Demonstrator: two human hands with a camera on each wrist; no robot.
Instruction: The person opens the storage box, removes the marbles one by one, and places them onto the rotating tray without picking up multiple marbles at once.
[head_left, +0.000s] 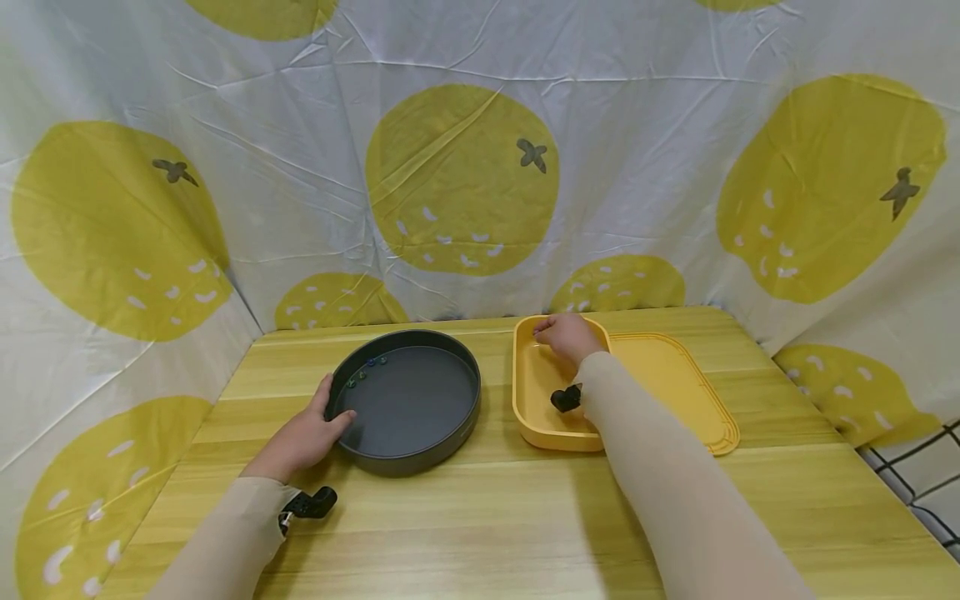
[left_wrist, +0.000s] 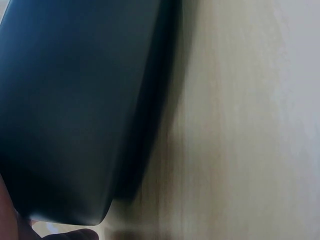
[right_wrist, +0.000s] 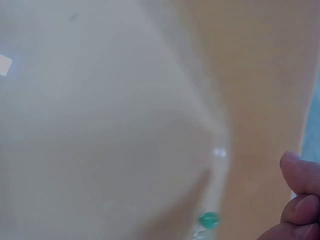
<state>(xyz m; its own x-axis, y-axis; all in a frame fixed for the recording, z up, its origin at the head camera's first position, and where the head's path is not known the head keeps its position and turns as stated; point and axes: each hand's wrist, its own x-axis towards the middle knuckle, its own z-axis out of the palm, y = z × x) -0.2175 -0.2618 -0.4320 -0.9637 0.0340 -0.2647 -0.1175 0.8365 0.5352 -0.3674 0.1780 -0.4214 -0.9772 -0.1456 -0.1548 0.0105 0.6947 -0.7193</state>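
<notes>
Sleeves (head_left: 667, 467) | left hand (head_left: 309, 435) pinches pan (head_left: 412, 404) edge | right hand (head_left: 572, 337) bunched within box (head_left: 558, 440) walls, holding: cannot tell | table (head_left: 497, 417) gap between

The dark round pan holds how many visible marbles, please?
4: two marbles farther back in the pan, two marbles nearer the left hand; its thumb could hide more.

The head view is looking forward and down; from near, left wrist view is sharing the pan (head_left: 412, 400), right the box (head_left: 537, 396).
</notes>
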